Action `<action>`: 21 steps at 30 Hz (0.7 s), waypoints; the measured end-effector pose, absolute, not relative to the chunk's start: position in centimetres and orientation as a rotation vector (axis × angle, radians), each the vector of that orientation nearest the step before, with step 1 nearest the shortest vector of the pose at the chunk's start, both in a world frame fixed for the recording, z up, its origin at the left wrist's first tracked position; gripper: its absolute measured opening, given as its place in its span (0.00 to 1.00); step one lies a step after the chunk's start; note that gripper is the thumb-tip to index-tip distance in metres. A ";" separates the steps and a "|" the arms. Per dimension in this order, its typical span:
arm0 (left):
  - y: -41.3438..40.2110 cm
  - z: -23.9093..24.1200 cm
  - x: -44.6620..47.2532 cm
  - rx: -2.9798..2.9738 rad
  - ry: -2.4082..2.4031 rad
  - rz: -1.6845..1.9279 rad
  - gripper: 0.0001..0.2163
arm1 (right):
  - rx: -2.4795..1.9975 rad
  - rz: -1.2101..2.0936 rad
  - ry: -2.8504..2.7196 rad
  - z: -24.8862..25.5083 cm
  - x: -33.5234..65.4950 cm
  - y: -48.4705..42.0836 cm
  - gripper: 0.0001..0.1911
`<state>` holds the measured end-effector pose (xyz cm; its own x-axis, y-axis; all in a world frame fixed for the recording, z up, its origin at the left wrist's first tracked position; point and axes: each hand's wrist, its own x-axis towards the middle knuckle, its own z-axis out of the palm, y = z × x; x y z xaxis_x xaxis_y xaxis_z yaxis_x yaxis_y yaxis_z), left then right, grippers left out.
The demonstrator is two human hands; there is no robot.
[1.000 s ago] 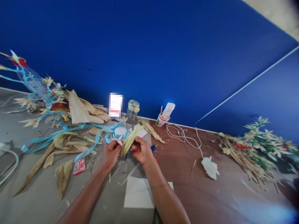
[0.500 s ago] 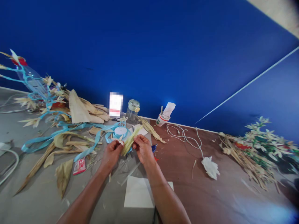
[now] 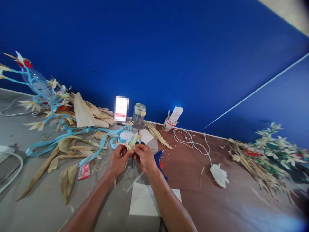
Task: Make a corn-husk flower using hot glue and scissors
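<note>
My left hand [image 3: 118,160] and my right hand [image 3: 145,158] meet over the table, fingers closed in a pinch. Between the fingertips is a pale yellow-green strip of corn husk [image 3: 134,140], now bunched and mostly covered by the fingers. A small white pointed piece [image 3: 128,146] shows at the left fingertips. Just behind them lies a spool of light blue ribbon [image 3: 126,135]. Dark scissors [image 3: 139,142] seem to lie beyond the right fingers, partly hidden. A blue glue gun [image 3: 158,159] rests right of my right hand, partly covered by the forearm.
Dried husks [image 3: 83,112] and blue-wrapped stems with husk flowers [image 3: 49,103] crowd the left. A glass jar [image 3: 139,116], a paper cup [image 3: 169,124] and a white cable [image 3: 205,148] stand or lie along the blue wall. White paper [image 3: 142,203] is nearest me; leafy flower stems [image 3: 275,141] lie right.
My hands have drawn together, and the husk strip that was stretched between them is now gathered and mostly hidden. More of the glue gun shows beside the right forearm.
</note>
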<state>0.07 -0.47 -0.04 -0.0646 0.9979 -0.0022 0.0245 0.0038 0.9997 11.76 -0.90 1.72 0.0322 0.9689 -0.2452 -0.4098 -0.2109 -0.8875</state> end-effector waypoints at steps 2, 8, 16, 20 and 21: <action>-0.3 -0.4 0.0 1.100 1.209 1.226 0.13 | -1.071 1.493 -0.695 1.6 11.8 -0.8 0.09; -0.3 0.0 0.1 0.842 1.104 1.295 0.14 | -1.034 1.482 -0.668 1.4 11.7 -0.7 0.09; -0.3 0.0 -0.1 0.900 1.192 1.344 0.14 | -1.010 1.475 -0.676 2.1 11.7 -1.2 0.08; -0.1 0.3 -0.3 0.851 1.175 1.400 0.13 | -0.908 1.562 -0.630 2.5 12.0 -1.2 0.10; 0.0 0.3 -0.3 0.834 1.161 1.406 0.13 | -0.888 1.578 -0.625 2.5 12.0 -1.2 0.10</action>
